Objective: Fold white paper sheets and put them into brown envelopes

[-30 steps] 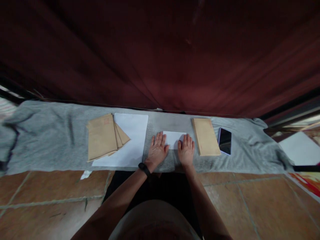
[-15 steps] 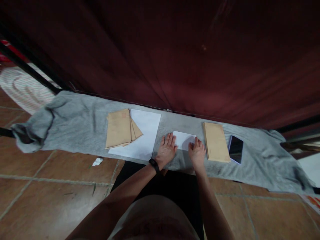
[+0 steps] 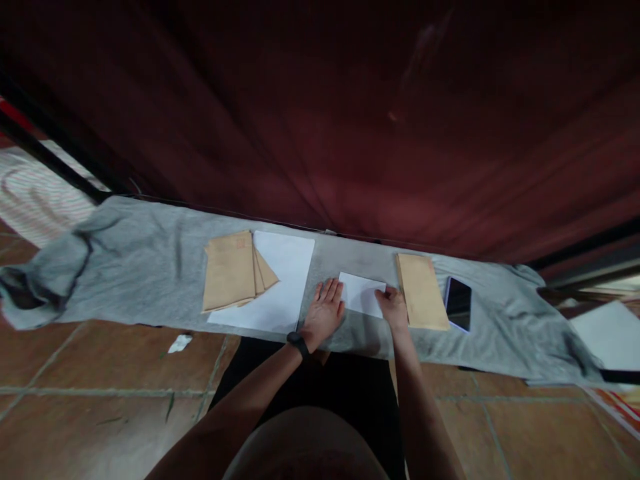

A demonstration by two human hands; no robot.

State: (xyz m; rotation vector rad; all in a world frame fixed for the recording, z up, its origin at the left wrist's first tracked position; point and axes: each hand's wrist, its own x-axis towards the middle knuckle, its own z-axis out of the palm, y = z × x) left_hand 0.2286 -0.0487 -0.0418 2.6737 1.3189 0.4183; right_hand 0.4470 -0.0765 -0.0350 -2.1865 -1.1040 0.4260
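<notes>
A small white sheet of paper [image 3: 361, 295], seemingly folded, lies flat on the grey cloth in front of me. My left hand [image 3: 325, 313] rests palm down at its left edge, fingers stretched out, with a black band on the wrist. At the right edge my right hand [image 3: 393, 307] has its fingers curled in, pinching the paper's side with the thumb on top. To the left, brown envelopes [image 3: 229, 272] overlap a larger stack of white paper [image 3: 290, 267]. Just right of my right hand sits another pile of brown envelopes [image 3: 424, 293].
A phone [image 3: 459, 304] lies beyond the right envelopes. Grey cloth [image 3: 150, 267] covers the narrow bench, which runs along a dark red curtain-like surface [image 3: 320, 133]. On the tiled floor is a crumpled white scrap [image 3: 180, 343].
My right hand's fingers have drawn in from lying over the paper's right side to a pinch at its edge. My left hand stays flat. The whole view has shifted slightly.
</notes>
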